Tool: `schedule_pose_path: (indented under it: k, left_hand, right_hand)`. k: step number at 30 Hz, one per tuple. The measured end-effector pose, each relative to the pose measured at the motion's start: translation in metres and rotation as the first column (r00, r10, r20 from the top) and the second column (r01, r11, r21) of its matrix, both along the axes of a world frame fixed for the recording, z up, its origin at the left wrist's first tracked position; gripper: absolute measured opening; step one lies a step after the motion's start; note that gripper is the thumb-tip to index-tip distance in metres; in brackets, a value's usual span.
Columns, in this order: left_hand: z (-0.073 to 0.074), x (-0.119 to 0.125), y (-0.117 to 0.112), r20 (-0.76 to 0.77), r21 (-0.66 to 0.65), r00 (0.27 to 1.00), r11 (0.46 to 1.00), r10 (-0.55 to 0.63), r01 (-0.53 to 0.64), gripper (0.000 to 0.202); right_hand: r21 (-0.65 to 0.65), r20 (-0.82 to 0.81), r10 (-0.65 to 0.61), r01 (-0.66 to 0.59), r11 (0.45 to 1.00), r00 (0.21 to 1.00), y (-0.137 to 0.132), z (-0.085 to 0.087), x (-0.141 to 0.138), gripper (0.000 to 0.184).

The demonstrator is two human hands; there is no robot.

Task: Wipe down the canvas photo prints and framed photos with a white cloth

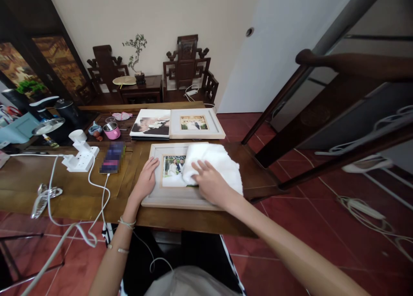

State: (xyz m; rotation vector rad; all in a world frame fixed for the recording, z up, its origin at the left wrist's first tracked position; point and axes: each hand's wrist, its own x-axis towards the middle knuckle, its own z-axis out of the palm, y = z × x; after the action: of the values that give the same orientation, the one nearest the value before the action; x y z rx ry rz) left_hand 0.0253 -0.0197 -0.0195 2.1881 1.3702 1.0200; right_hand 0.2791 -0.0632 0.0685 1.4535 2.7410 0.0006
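Observation:
A pale picture frame [180,200] lies flat on the wooden table, with a photo of two people [171,169] in its middle. My left hand [146,180] grips the frame's left side, fingers resting along the edge. On the right half of the frame sits a bunched white towel [222,158], covering that side and part of the photo. My right hand [209,180] holds the towel down against the frame, fingers bent into the cloth. Directly behind stand a second pale frame [213,124] with a photo and a photo book [151,121], side by side.
To the left, a white power strip [85,158] feeds white cables and a phone [112,157]. Behind it are a pink cup [111,131] and small ornaments. A silver hair clip [45,199] lies near the front edge. A dark wooden chair [303,115] stands close on the right.

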Motion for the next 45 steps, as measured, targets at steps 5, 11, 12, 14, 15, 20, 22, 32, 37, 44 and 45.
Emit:
schedule_pose_path:
  k: [5,11,12,14,15,20,22,32,37,44,45]
  left_hand:
    - [0.002,0.000,-0.001,0.007,-0.017,1.000,1.000,-0.004,0.004,0.046]
    - [0.003,-0.001,-0.001,-0.019,-0.010,1.000,1.000,-0.018,0.017,0.045]
    - [0.003,-0.001,-0.001,-0.020,-0.012,1.000,1.000,-0.023,0.023,0.046]
    - [0.004,-0.002,-0.001,-0.024,-0.013,0.999,0.999,-0.030,0.029,0.046]
    - [0.004,-0.002,-0.001,-0.026,-0.012,0.999,0.999,-0.030,0.030,0.046]
    - [0.001,-0.003,0.000,-0.017,0.004,0.999,0.999,-0.032,0.032,0.046]
    - [0.000,-0.003,0.000,-0.001,0.008,1.000,1.000,-0.030,0.030,0.047]
    - [0.002,-0.001,0.000,0.019,-0.016,0.999,0.999,-0.029,0.029,0.047]
    - [0.000,-0.001,0.000,0.016,-0.020,1.000,1.000,-0.024,0.024,0.045]
    - [0.009,0.003,-0.005,0.010,-0.067,1.000,0.998,0.015,-0.014,0.043]
    - [0.011,0.004,-0.006,0.018,-0.093,1.000,0.995,0.026,-0.024,0.046]
  right_hand:
    - [-0.164,-0.073,0.158,-0.168,0.972,0.985,-0.054,0.027,-0.004,0.035]
    - [-0.153,-0.211,0.146,-0.180,0.972,0.967,-0.032,0.004,-0.011,0.051]
    - [-0.116,-0.210,0.133,-0.160,0.980,0.969,-0.019,-0.003,-0.011,0.053]
    - [-0.061,-0.201,0.093,-0.108,0.992,0.975,0.011,-0.013,-0.009,0.055]
    - [-0.042,-0.197,0.074,-0.084,0.996,0.978,0.026,-0.016,-0.008,0.054]
    - [-0.015,-0.173,0.004,-0.007,1.000,0.985,0.074,-0.019,-0.013,0.054]
    - [-0.044,-0.156,0.006,-0.013,0.999,0.988,0.068,-0.019,-0.020,0.055]
    - [-0.450,-0.227,0.224,-0.306,0.839,0.948,-0.046,0.035,-0.028,0.053]
    - [-0.347,-0.277,0.218,-0.309,0.885,0.936,-0.027,0.018,-0.031,0.053]
    - [-0.083,-0.181,0.124,-0.141,0.987,0.976,0.064,-0.018,-0.034,0.054]
    - [-0.077,-0.176,0.133,-0.149,0.986,0.975,0.070,-0.018,-0.039,0.053]
